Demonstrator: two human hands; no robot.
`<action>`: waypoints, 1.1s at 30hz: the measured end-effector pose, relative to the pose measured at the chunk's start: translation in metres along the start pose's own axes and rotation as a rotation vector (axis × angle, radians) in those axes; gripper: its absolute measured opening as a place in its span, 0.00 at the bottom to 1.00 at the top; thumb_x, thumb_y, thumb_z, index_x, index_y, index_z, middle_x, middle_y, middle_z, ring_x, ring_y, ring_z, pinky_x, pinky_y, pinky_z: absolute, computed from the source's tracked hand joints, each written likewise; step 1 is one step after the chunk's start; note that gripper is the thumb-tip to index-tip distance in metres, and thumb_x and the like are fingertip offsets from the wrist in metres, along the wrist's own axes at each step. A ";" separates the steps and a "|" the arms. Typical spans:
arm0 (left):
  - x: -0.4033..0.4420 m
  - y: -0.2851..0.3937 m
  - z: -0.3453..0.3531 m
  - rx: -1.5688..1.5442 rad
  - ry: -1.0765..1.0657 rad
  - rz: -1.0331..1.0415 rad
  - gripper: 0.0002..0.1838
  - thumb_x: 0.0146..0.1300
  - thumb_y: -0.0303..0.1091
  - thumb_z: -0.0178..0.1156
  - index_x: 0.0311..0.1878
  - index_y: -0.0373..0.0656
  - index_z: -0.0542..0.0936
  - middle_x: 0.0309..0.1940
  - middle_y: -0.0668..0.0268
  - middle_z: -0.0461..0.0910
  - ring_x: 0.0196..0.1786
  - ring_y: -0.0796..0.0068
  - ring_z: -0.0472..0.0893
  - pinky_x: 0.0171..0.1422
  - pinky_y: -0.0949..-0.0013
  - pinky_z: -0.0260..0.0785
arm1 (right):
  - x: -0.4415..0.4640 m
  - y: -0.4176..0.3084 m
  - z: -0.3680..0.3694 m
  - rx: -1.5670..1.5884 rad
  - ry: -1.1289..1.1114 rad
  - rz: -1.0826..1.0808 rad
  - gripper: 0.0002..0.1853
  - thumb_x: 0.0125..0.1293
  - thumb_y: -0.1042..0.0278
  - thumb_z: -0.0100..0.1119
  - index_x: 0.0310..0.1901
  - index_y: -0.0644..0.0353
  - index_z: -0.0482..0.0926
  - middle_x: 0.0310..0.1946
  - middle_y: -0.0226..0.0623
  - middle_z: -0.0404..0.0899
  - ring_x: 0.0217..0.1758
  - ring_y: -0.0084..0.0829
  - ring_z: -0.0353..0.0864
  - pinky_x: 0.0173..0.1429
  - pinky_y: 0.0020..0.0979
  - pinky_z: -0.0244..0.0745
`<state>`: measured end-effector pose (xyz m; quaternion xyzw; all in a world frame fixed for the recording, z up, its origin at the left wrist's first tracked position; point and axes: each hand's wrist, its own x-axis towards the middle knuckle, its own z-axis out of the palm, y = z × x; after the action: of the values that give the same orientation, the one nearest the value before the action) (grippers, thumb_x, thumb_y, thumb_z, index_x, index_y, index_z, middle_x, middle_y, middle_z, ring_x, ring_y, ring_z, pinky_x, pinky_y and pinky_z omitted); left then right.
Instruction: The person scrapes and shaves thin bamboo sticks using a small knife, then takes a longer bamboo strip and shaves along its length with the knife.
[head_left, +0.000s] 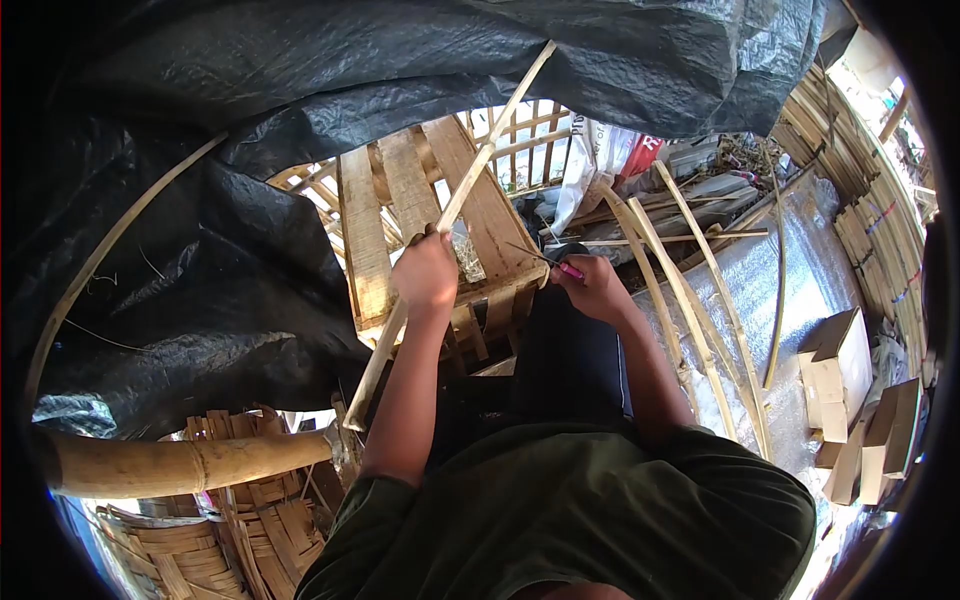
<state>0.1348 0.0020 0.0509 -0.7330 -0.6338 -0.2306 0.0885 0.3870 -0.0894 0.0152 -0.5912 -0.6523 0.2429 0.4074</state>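
Observation:
My left hand (pixel 425 275) is closed around a long, pale bamboo strip (pixel 481 160). The strip runs slanting, its upper end against the black tarp and its lower end beside my left forearm. In my closed right hand (pixel 594 288) is a small knife (pixel 571 270) with a pink handle; its thin, dark blade points up and left, apart from the strip. Beneath both hands stands a wooden slatted crate (pixel 405 180), with my right hand near its front corner.
A black plastic tarp (pixel 190 330) hangs ahead and on the left. Several bamboo strips (pixel 692 290) lean over a silvery sheet (pixel 810 255) on the right, near cardboard boxes (pixel 838 375). A thick bamboo pole (pixel 190 465) lies at lower left above woven bamboo (pixel 165 550).

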 end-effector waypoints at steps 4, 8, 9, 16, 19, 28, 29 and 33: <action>-0.001 -0.021 0.024 -0.033 0.095 0.019 0.11 0.71 0.43 0.60 0.39 0.49 0.87 0.29 0.62 0.86 0.27 0.58 0.86 0.28 0.58 0.76 | 0.004 0.007 0.012 0.029 0.083 -0.001 0.13 0.66 0.68 0.65 0.29 0.67 0.77 0.23 0.53 0.75 0.29 0.57 0.77 0.33 0.43 0.70; -0.011 -0.047 0.040 -0.004 0.121 0.021 0.08 0.70 0.40 0.62 0.40 0.52 0.89 0.27 0.67 0.85 0.25 0.61 0.84 0.26 0.60 0.74 | 0.009 0.003 0.020 0.043 0.095 0.065 0.12 0.67 0.68 0.65 0.29 0.68 0.78 0.22 0.53 0.76 0.27 0.54 0.79 0.33 0.42 0.71; -0.015 -0.051 0.042 -0.003 0.125 0.020 0.08 0.70 0.40 0.62 0.40 0.52 0.89 0.27 0.67 0.85 0.25 0.61 0.84 0.26 0.60 0.74 | 0.011 0.000 0.021 0.079 0.095 0.049 0.12 0.67 0.68 0.65 0.30 0.68 0.78 0.22 0.53 0.76 0.27 0.53 0.80 0.34 0.42 0.71; -0.014 -0.056 0.048 -0.242 0.068 0.109 0.07 0.59 0.33 0.69 0.41 0.54 0.90 0.32 0.71 0.82 0.37 0.64 0.83 0.37 0.61 0.76 | 0.025 0.004 0.037 0.088 0.120 0.061 0.13 0.68 0.68 0.64 0.30 0.68 0.77 0.21 0.54 0.76 0.27 0.54 0.82 0.31 0.42 0.70; -0.007 -0.057 0.057 -0.272 0.034 0.109 0.08 0.59 0.34 0.69 0.42 0.54 0.90 0.32 0.71 0.82 0.37 0.63 0.83 0.38 0.60 0.77 | 0.032 -0.008 0.040 -0.099 0.161 0.068 0.12 0.68 0.68 0.65 0.30 0.68 0.77 0.22 0.55 0.78 0.27 0.56 0.82 0.30 0.42 0.71; 0.004 -0.068 0.042 -0.364 -0.159 0.085 0.12 0.63 0.31 0.66 0.49 0.51 0.89 0.36 0.64 0.84 0.39 0.57 0.84 0.44 0.57 0.78 | 0.059 -0.030 0.055 -0.027 0.048 -0.122 0.10 0.70 0.71 0.62 0.48 0.67 0.79 0.37 0.57 0.82 0.42 0.59 0.83 0.43 0.48 0.77; 0.008 -0.072 0.037 -0.433 -0.251 0.089 0.14 0.63 0.30 0.66 0.52 0.49 0.88 0.39 0.62 0.86 0.40 0.55 0.85 0.46 0.56 0.78 | 0.064 -0.031 0.058 -0.036 0.008 -0.217 0.11 0.70 0.72 0.61 0.50 0.67 0.78 0.40 0.57 0.81 0.45 0.59 0.83 0.45 0.49 0.77; 0.006 -0.087 0.039 -0.482 -0.118 0.084 0.22 0.60 0.25 0.68 0.59 0.44 0.84 0.41 0.55 0.85 0.43 0.52 0.85 0.50 0.55 0.77 | 0.074 -0.034 0.077 -0.100 -0.033 -0.290 0.11 0.69 0.73 0.61 0.50 0.68 0.81 0.40 0.53 0.79 0.43 0.59 0.81 0.48 0.49 0.77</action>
<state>0.0597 0.0390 0.0053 -0.7707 -0.5337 -0.3281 -0.1163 0.3064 -0.0108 0.0179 -0.5064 -0.7488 0.1582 0.3973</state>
